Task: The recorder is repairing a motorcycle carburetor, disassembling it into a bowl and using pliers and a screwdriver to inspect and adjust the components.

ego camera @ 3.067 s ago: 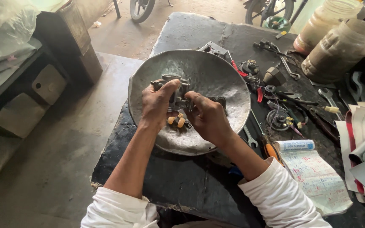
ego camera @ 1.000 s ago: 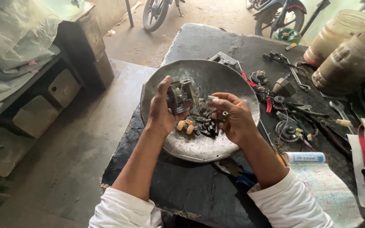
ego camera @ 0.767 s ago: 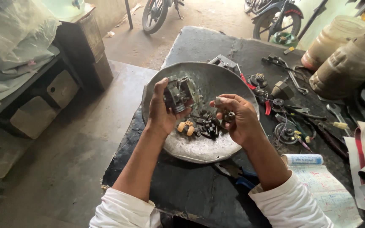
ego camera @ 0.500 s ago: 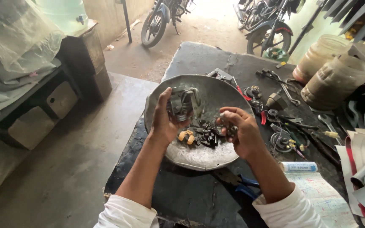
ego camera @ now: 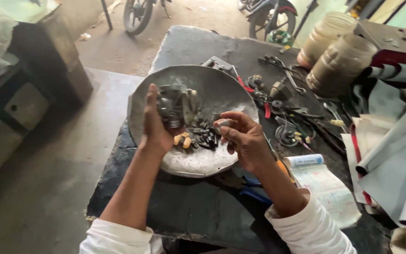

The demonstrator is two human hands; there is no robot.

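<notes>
Hands Over a Dented Metal Bowl of Small Parts

Tabletop (ego camera: 198, 211) came first in size: a dark, grimy slab running away from the person toward a dirt yard where motorcycles (ego camera: 139, 14) stood beyond its far edge. Grey and white sheets (ego camera: 391, 160) lay heaped along its right edge, and two cloudy plastic jars (ego camera: 339, 63) stood near the far right corner. A wide, dented metal bowl (ego camera: 222, 87) sat against the left edge, about midway along it. Between the bowl and the sheets lay a clutter of hand tools (ego camera: 287, 101), among them red-handled pliers and a coil of wire. A printed paper leaflet (ego camera: 323, 186) lay toward the near right, and blue-handled pliers (ego camera: 254, 193) lay just beside the bowl's near rim, partly under the right forearm.

Over the bowl, the left hand (ego camera: 153, 129) held a grey metal carburettor body (ego camera: 177, 103) upright, its grip clamped around that part with the thumb raised along its side. The right hand (ego camera: 245, 138) hovered near it, its grip pinched together on a small ribbed metal piece (ego camera: 224, 123) between thumb and fingertips. Below both hands, in the bowl's hollow, lay a small heap of dark screws and fittings (ego camera: 205, 136) with two yellowish pieces (ego camera: 183, 139) at its left side.
</notes>
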